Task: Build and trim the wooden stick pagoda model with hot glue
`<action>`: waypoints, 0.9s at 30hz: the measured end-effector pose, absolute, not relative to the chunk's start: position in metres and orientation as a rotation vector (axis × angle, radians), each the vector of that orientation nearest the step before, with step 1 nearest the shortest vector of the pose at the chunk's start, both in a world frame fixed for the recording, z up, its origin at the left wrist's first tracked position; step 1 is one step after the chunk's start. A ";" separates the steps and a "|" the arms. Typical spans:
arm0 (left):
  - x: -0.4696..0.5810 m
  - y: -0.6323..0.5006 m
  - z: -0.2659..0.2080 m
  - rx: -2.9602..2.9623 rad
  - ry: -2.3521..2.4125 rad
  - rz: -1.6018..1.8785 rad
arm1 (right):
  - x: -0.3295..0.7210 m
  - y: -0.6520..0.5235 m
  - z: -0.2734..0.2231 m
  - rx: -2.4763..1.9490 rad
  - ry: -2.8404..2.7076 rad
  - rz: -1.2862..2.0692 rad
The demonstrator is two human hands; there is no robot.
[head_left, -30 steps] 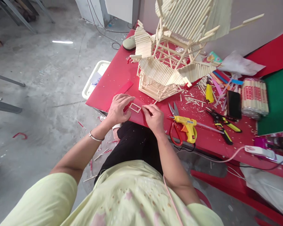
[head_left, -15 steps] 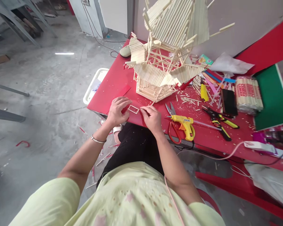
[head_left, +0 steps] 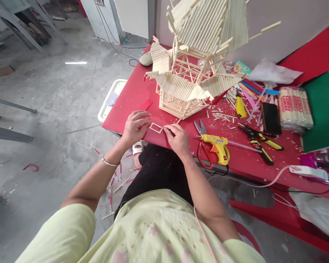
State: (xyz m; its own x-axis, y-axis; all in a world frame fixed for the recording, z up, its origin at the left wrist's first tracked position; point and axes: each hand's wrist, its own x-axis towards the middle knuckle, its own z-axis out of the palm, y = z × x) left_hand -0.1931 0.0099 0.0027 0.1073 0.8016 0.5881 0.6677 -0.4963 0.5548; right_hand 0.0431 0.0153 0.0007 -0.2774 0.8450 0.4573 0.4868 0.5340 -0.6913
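Frame of short sticks [head_left: 155, 131], small and rectangular, lies near the front edge of the red table [head_left: 126, 95], right between your two hands. Your left hand [head_left: 135, 126] is just beside its left end, fingers bent and partly spread, thumb below them; can't tell whether the fingertips touch the frame or grip anything. Your right hand [head_left: 178, 139] is at the opposite end, thumb and index finger drawn close together at the frame's right side, other fingers curled in; whether they pinch it or something tiny is too small to tell. Frame's middle is uncovered, so you see red tabletop through it. Beyond your hands stands the big tiered stick model [head_left: 181, 87] with slatted roofs, well apart from the frame. To the right of your right hand: red-handled scissors [head_left: 206, 157], with the yellow glue gun [head_left: 221, 149] lying over them, clear glue stick out its back. Further right, black-and-yellow pliers [head_left: 267, 157], black phone [head_left: 271, 118], wrapped stick bundle [head_left: 294, 107]. Yellow-handled tool [head_left: 240, 107] lies by loose stick offcuts [head_left: 220, 116], near the model's base.
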 end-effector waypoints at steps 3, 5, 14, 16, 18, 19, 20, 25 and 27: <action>-0.205 0.020 0.010 2.282 1.435 1.176 | 0.043 0.011 0.003 -1.093 -2.035 0.416; -0.212 0.028 0.014 2.338 1.341 1.054 | 0.043 0.006 0.004 -1.074 -2.142 0.317; -0.228 0.060 0.014 2.500 1.067 0.784 | 0.016 -0.010 0.002 -1.157 -2.171 0.151; -0.229 0.063 0.011 2.486 1.044 0.802 | 0.014 -0.016 0.006 -1.153 -2.148 0.164; -0.231 0.063 0.009 2.466 1.014 0.836 | 0.023 -0.026 0.016 -1.165 -2.119 0.165; -0.231 0.064 0.009 2.457 1.002 0.843 | 0.033 -0.032 0.022 -1.191 -2.107 0.145; -0.232 0.064 0.009 2.450 0.994 0.842 | 0.046 -0.039 0.028 -1.240 -2.090 0.091; -0.231 0.064 0.010 2.455 0.978 0.780 | 0.142 -0.062 0.048 -1.787 -1.770 -0.344; -0.231 0.064 0.009 2.462 0.965 0.785 | 0.174 -0.062 0.044 -2.012 -1.704 -0.319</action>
